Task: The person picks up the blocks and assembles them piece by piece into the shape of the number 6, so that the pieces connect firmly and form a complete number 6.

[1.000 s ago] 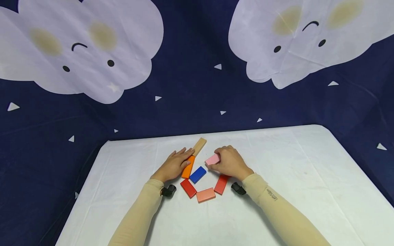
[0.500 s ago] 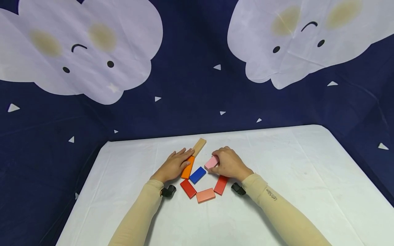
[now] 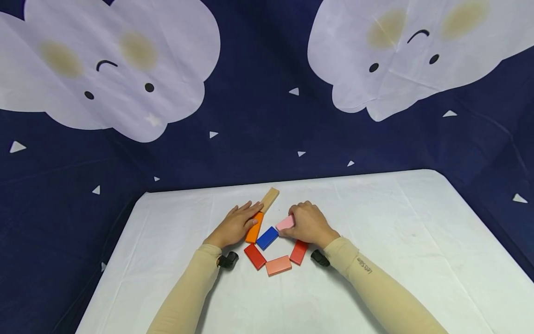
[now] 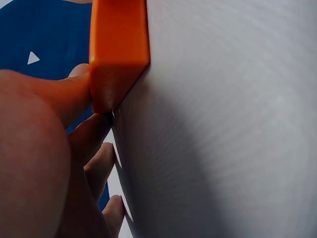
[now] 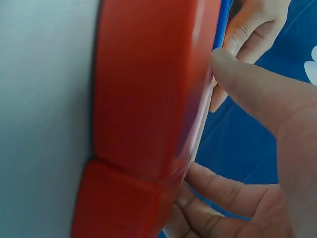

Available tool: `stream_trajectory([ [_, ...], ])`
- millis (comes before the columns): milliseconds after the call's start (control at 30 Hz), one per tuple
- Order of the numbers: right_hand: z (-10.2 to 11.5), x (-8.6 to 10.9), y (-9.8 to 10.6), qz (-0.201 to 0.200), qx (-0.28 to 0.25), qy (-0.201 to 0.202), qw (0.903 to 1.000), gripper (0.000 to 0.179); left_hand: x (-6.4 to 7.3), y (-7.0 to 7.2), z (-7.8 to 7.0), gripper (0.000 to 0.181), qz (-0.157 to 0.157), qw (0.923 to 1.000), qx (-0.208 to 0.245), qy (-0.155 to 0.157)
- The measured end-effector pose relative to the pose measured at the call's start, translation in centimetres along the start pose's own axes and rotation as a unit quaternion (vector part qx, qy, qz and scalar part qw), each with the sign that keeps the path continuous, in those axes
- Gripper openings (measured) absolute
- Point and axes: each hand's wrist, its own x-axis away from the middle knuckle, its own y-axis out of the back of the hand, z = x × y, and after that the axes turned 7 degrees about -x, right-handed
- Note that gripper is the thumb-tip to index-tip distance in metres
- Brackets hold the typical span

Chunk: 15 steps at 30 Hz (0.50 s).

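Note:
My right hand (image 3: 309,224) pinches a pink block (image 3: 285,223) between thumb and fingers, its near end right at the far end of a blue block (image 3: 267,238). My left hand (image 3: 235,224) lies with extended fingers over an orange block (image 3: 254,229), fingertips at a plain wooden block (image 3: 270,199) beyond it. In the left wrist view, thumb and fingers sit against the side of the orange block (image 4: 116,39). Close beneath the right hand is a red block (image 5: 143,89), with another red piece meeting its end; the hand hides that part in the head view.
Nearer the body, a red block (image 3: 255,256), a salmon block (image 3: 278,265) and a second red block (image 3: 299,253) form a curved row on the white table (image 3: 409,260). A dark blue cloth (image 3: 258,106) with printed clouds hangs behind the table.
My right hand has drawn the pink block slightly toward the body and left, turning it a little, up to the blue block. The left hand has stayed in place.

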Motion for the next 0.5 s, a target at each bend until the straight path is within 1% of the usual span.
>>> stream_trajectory([
  [100, 0.11, 0.01, -0.04, -0.001, 0.001, -0.008, 1.0, 0.055, 0.03, 0.0, 0.0, 0.052, 0.0, 1.0, -0.001, 0.0],
  [333, 0.21, 0.27, 0.0, -0.007, -0.001, -0.012, 0.9999, 0.056, 0.05, 0.07, -0.09, 0.052, 0.002, 1.0, 0.002, 0.002],
  [500, -0.08, 0.54, 0.17, -0.028, -0.009, -0.006, 0.9995, 0.065, 0.05, 0.06, -0.11, 0.052, 0.0, 1.0, 0.002, 0.001],
])
